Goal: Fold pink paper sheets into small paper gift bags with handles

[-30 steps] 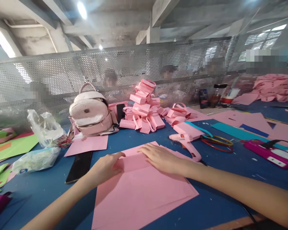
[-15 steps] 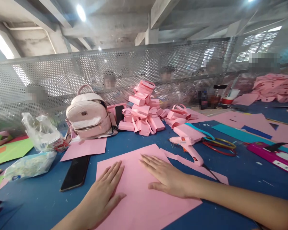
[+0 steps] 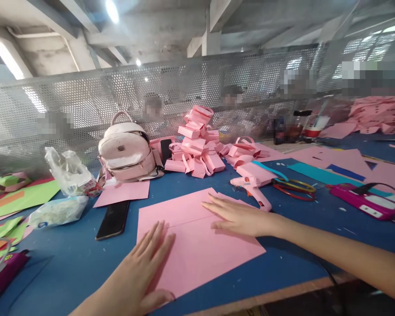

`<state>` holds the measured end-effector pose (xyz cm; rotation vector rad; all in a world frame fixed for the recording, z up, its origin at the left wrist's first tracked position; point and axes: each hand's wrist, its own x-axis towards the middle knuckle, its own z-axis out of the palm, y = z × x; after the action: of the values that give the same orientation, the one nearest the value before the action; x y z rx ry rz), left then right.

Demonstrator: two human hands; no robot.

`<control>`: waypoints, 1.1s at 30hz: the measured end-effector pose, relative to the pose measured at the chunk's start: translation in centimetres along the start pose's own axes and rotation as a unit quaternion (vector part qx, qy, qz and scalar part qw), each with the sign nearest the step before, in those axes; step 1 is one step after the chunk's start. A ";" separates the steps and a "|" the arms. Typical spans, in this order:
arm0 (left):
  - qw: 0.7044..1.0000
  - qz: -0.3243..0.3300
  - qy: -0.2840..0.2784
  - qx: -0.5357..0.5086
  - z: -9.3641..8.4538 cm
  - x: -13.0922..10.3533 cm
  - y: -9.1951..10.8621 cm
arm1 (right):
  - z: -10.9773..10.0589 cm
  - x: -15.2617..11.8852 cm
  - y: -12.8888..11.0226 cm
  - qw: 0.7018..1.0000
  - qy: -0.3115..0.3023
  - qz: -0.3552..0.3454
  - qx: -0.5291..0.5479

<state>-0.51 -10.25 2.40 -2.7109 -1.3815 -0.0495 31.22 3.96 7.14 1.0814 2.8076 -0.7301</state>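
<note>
Pink paper sheet is seen in the head view laid flat on the blue surface, near edge, centre. Both hands are spread and unclenched; nothing is gripped. Left hand is laid across the sheet's left edge, fingers pointed away from the wearer, thumb out near the lower edge. Right hand is laid palm down over the sheet's right part, fingers pointed left. A thin line is shown running between the 2 hands; whether crease or overlapping edge cannot be told.

Right of the sheet, just beyond the right hand, a pink glue gun is laid on its side. Left, a black phone is partly covered by a smaller pink sheet. Behind that, a pale pink backpack is stood upright. Folded pink paper pieces are heaped beside it, in front of a perforated metal screen. Far right, 1 magenta device is placed well apart from the hands.
</note>
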 end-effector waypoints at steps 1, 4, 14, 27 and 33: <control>1.000 0.016 -0.018 -0.010 -0.3 0.2 0.4 | -0.3 0.0 -0.4 1.000 0.000 -0.011 0.000; 0.998 0.039 -0.032 -0.022 -0.6 0.9 1.1 | -0.4 -0.4 -2.0 0.998 -0.019 -0.068 -0.006; 0.995 0.068 -0.047 0.055 -1.7 2.3 2.7 | 1.5 -3.1 -2.9 0.993 -0.035 -0.113 0.020; 0.998 0.019 -0.050 -0.011 -2.0 3.2 2.2 | 1.7 -2.9 -3.3 0.991 0.002 -0.124 -0.042; 0.993 -0.054 -0.007 -0.108 -4.1 3.9 0.8 | 1.1 -2.1 -2.2 0.983 0.090 -0.150 -0.053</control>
<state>2.55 -7.98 6.71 -2.8072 -1.6141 -0.1987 31.28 0.70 7.49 0.7522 3.1656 -0.5157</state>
